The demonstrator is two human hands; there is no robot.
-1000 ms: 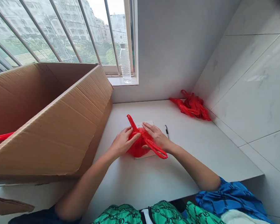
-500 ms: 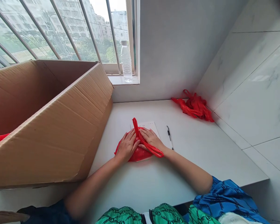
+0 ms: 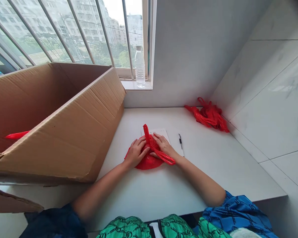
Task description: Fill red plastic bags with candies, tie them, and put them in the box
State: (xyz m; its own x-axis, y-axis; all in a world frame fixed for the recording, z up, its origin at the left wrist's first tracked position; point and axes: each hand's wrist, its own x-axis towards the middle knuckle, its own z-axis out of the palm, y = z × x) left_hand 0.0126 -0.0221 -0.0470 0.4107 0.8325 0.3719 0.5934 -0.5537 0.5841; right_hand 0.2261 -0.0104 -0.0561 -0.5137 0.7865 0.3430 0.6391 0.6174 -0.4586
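A red plastic bag (image 3: 149,162) with a knotted top lies bundled on the white tabletop, its contents hidden. One twisted handle sticks up at the back and the other trails over to the right. My left hand (image 3: 136,152) rests on the bag's left side, fingers stretched and a little apart. On the right side, my right hand (image 3: 164,145) lies with its fingers extended along the bag, beneath the trailing handle. A sheet of paper (image 3: 163,133) shows partly behind the bag. Just right of my right hand is a pen (image 3: 180,142).
A large open cardboard box (image 3: 89,132) fills the left side, with a bit of red plastic (image 3: 17,135) inside. Crumpled red bags (image 3: 211,115) lie in the far right corner against the tiled wall. A clear water bottle (image 3: 140,67) stands on the windowsill.
The view has shifted slightly to the left, showing more of the box. Both hands stay on the bag; the fingers of my left hand look a little more spread.
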